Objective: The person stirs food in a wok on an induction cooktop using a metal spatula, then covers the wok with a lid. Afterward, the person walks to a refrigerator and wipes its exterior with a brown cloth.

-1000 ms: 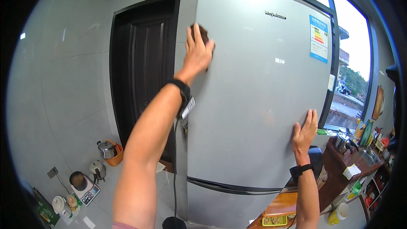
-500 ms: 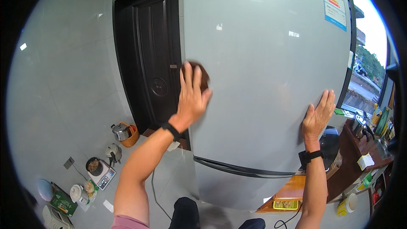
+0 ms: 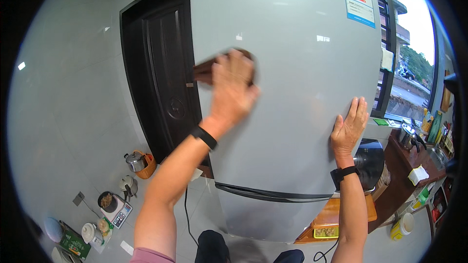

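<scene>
A tall light-grey refrigerator (image 3: 287, 117) stands right in front of me. Against its upper door, near the left edge, my left hand (image 3: 230, 90) presses a brown cloth (image 3: 204, 71); the hand and cloth are smeared by motion. Part of the cloth sticks out left past the door edge, and the rest lies under the fingers. My right hand (image 3: 348, 129) rests flat on the door's right side, fingers stretched out, holding nothing. A dark handle strip (image 3: 273, 194) runs below both hands, and a blue and white label (image 3: 358, 0) is stuck at the upper right.
Left of the refrigerator is a dark door (image 3: 165, 63). On the floor at left are a pot (image 3: 135, 161), a wicker basket (image 3: 147, 166) and a scale (image 3: 121, 214) bearing a black pan. At right stand a brown counter (image 3: 407, 165), a black appliance (image 3: 369, 165) and a bucket (image 3: 402, 226).
My left hand has swept the cloth up and to the right across the door, and more of the cloth shows. My right hand keeps its place on the door. The whole view has shifted slightly.
</scene>
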Action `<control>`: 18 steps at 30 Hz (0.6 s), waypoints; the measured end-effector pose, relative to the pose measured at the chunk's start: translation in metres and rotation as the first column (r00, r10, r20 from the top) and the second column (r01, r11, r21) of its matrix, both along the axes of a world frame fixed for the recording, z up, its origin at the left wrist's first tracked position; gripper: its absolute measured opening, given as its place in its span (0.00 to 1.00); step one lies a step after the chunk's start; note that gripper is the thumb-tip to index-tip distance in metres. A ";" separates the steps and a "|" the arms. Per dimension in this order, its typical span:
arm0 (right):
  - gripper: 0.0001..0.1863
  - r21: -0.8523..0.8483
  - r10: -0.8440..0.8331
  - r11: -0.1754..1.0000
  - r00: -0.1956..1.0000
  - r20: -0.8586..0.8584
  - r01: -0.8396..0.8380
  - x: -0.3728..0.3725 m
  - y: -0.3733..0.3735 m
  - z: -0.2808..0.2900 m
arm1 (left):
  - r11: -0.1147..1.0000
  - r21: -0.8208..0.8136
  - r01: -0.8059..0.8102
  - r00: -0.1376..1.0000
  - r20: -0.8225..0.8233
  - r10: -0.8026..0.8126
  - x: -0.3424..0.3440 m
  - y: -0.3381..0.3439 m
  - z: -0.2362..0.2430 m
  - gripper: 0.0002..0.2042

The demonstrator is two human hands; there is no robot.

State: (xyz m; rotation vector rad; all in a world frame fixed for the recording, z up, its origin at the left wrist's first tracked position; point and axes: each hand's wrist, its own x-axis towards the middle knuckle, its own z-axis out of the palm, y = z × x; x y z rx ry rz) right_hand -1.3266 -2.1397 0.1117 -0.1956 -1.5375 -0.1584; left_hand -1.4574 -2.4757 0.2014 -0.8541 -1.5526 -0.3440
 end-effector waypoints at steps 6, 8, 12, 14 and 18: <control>0.35 0.010 0.027 1.000 1.000 0.012 -0.027 0.003 -0.001 0.002 | 0.794 -0.576 0.192 0.978 0.041 -0.206 0.066 0.061 -0.038 0.26; 0.35 0.013 0.032 0.999 0.999 0.009 -0.032 0.003 -0.002 0.002 | 0.831 -0.510 0.221 0.972 0.049 -0.228 0.050 0.046 -0.010 0.24; 0.35 0.015 0.006 1.000 1.000 0.011 -0.006 0.003 -0.002 0.001 | 0.997 -0.055 -0.055 0.997 -0.051 0.052 -0.007 -0.017 0.046 0.32; 0.35 0.004 0.012 1.000 1.000 0.021 -0.012 0.003 -0.002 -0.001 | 0.992 0.106 -0.065 0.997 -0.023 0.067 -0.029 -0.032 0.067 0.32; 0.35 -0.008 0.014 1.000 1.000 0.028 -0.014 0.003 -0.002 -0.001 | 0.979 0.202 0.000 1.000 0.015 -0.003 -0.016 -0.009 0.040 0.34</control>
